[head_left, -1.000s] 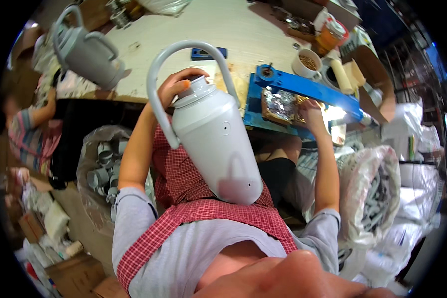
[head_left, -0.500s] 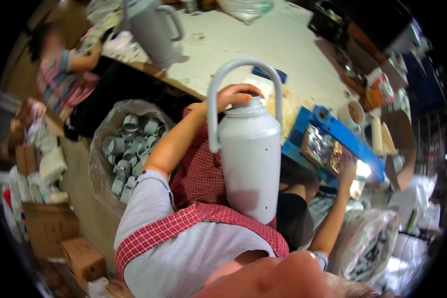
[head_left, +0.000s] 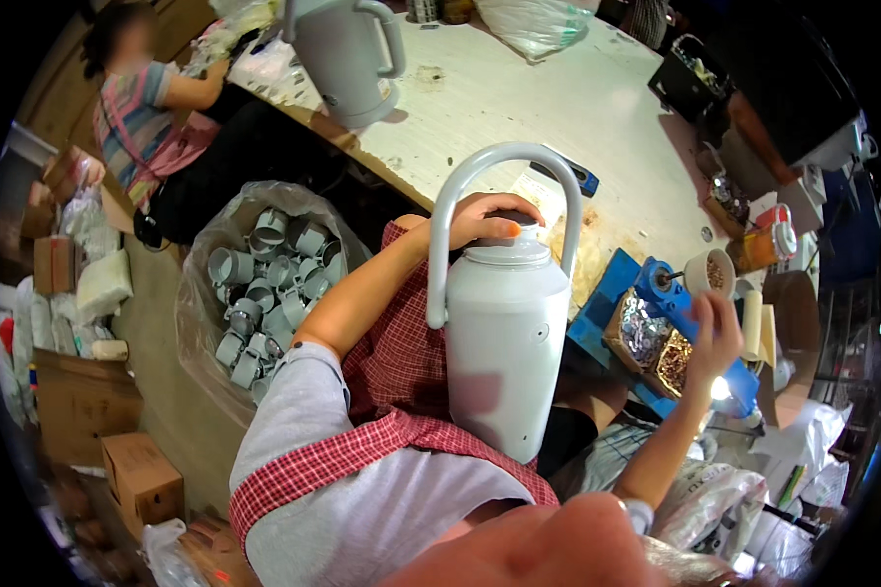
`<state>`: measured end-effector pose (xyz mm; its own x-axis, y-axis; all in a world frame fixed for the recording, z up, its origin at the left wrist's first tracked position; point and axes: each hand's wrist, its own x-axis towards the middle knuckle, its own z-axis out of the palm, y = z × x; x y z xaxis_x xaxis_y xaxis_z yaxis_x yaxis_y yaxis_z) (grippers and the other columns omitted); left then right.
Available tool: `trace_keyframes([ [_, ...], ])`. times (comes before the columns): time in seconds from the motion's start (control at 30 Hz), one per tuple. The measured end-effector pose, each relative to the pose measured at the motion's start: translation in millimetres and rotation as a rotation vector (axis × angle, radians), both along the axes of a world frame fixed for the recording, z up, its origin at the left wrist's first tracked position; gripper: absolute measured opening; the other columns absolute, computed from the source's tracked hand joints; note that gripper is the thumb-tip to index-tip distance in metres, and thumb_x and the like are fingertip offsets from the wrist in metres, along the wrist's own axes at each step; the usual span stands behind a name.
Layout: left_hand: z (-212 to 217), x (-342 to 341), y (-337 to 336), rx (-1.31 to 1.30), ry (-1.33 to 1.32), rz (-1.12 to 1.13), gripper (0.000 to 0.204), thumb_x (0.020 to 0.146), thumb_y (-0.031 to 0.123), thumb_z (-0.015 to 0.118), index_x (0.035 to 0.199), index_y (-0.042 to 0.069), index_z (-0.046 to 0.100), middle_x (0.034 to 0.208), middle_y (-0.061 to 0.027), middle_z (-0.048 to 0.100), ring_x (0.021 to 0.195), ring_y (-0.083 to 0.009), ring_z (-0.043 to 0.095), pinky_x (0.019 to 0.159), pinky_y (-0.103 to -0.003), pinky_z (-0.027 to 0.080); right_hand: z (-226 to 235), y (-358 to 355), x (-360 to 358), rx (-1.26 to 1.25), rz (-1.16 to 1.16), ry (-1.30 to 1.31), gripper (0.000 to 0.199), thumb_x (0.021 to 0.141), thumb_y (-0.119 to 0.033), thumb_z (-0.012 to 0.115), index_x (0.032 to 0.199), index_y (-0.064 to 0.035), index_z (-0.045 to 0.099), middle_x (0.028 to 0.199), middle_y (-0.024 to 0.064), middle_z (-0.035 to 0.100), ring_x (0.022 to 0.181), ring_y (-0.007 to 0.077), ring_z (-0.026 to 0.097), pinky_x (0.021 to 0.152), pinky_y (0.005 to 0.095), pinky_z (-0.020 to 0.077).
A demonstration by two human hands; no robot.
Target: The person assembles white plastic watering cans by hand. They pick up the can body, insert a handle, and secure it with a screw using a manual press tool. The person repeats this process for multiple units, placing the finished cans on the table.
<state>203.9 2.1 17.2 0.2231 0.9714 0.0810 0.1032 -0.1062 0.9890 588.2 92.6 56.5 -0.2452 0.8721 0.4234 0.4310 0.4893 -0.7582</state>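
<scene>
At the far left, brown cardboard boxes (head_left: 142,474) sit on the floor. Beside them a clear plastic bag (head_left: 201,293) bulges with pale grey moulded handles (head_left: 264,298), smooth and curved, heaped loosely. A co-worker (head_left: 152,103) in a striped top sits at the upper left, near a second grey jug (head_left: 343,54) standing on the pale, scuffed table (head_left: 519,108).

The left arm comes up bent at the elbow from a grey sleeve with a red checked cuff, the forearm bare and angled toward the table. The left hand (head_left: 485,217) lies palm down on the lid of the jug (head_left: 504,357), fingers curled over the dark cap and pressing on it. The jug is a tall, matt, light grey plastic vessel, rounded at the shoulder and tapering downward, with a smooth arched bail handle rising over the hand. It rests tilted on the person's lap against the red checked apron, just short of the table edge.

The right arm stretches forward and up, wrist raised. The right hand (head_left: 715,338) is pinched, fingertips drawn together over a blue tray (head_left: 607,308) that holds small shiny metal pieces (head_left: 644,331); whether anything is between the fingers I cannot tell. A small white cup (head_left: 707,274) of brownish bits stands just beyond.
</scene>
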Motion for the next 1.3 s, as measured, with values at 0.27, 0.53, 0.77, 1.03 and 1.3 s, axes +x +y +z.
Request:
trace_keyframes([
  [0.27, -15, -32, -18, -0.061, -0.182, 0.1, 0.078, 0.077, 0.063, 0.064, 0.12, -0.001, 0.059, 0.112, -0.0115, 0.062, 0.107, -0.0201, 0.058, 0.095, -0.032, 0.044, 19, 29, -30, -0.143, 0.08, -0.133, 0.009, 0.087, -0.008, 0.069, 0.088, 0.0012, 0.068, 0.072, 0.0073, 0.066, 0.06, 0.012, 0.064, 0.056, 0.0255, 0.0489],
  [0.53, -13, -28, -27, 0.02, -0.08, 0.198, 0.085, 0.08, 0.071, 0.057, 0.118, -0.005, 0.057, 0.107, -0.0129, 0.06, 0.103, -0.0217, 0.058, 0.092, -0.034, 0.044, 27, 22, -30, -0.154, 0.221, -0.037, 0.013, 0.088, -0.011, 0.069, 0.088, 0.0015, 0.067, 0.072, 0.0079, 0.068, 0.06, 0.0126, 0.066, 0.057, 0.0252, 0.05],
  [0.77, -4, -16, -31, 0.015, -0.086, 0.231, 0.086, 0.077, 0.072, 0.059, 0.116, -0.005, 0.058, 0.105, -0.0131, 0.06, 0.103, -0.0242, 0.059, 0.092, -0.036, 0.045, 37, 23, -39, -0.054, 0.171, -0.223, 0.015, 0.086, -0.017, 0.07, 0.086, -0.002, 0.069, 0.069, 0.0104, 0.067, 0.057, 0.0173, 0.067, 0.054, 0.0275, 0.0492],
  [1.03, 5, -11, -38, -0.028, -0.079, 0.262, 0.091, 0.075, 0.075, 0.06, 0.117, -0.005, 0.058, 0.104, -0.0127, 0.06, 0.106, -0.0266, 0.06, 0.093, -0.038, 0.046, 26, 12, -34, -0.12, 0.191, -0.026, 0.015, 0.092, -0.012, 0.066, 0.095, 0.0028, 0.069, 0.079, 0.0082, 0.069, 0.063, 0.0103, 0.066, 0.059, 0.0235, 0.0517],
  [1.3, 5, -9, -48, 0.031, -0.052, 0.306, 0.09, 0.078, 0.073, 0.057, 0.116, -0.008, 0.057, 0.106, -0.015, 0.061, 0.104, -0.0258, 0.059, 0.092, -0.038, 0.047, 16, 17, -39, -0.009, 0.095, -0.081, 0.017, 0.087, -0.018, 0.07, 0.089, -0.001, 0.068, 0.071, 0.0101, 0.068, 0.061, 0.0196, 0.067, 0.06, 0.0306, 0.0519],
])
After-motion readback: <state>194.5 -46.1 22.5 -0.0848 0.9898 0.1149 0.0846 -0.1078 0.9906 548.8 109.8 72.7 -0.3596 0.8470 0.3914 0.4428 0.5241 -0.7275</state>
